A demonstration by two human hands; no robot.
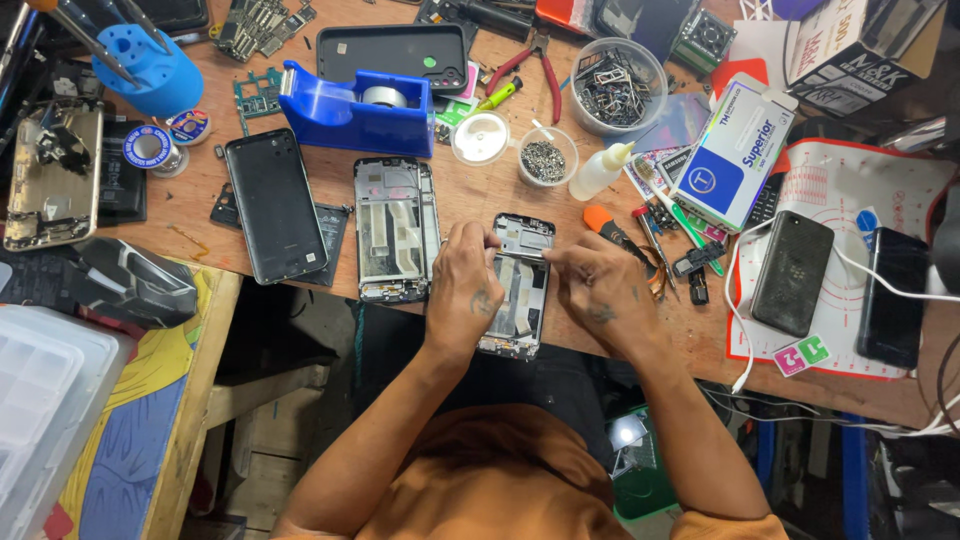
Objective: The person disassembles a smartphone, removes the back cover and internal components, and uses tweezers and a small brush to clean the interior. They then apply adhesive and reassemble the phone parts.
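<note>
Both hands on one phone frame (520,290) at the desk edge: left hand (462,290) curled over its left side, right hand (598,285) pinching at its upper right edge. A second frame (396,228) lies just left of the left hand. Beyond the grip, two bowls: small bowl (546,156) holds screws, big bowl (618,85) holds metal parts.

Phone repair workshop. Wooden bench (470,200) carries opened phone frames (396,228), pliers (540,62), screw bowls (545,157), circuit boards (258,24).
</note>
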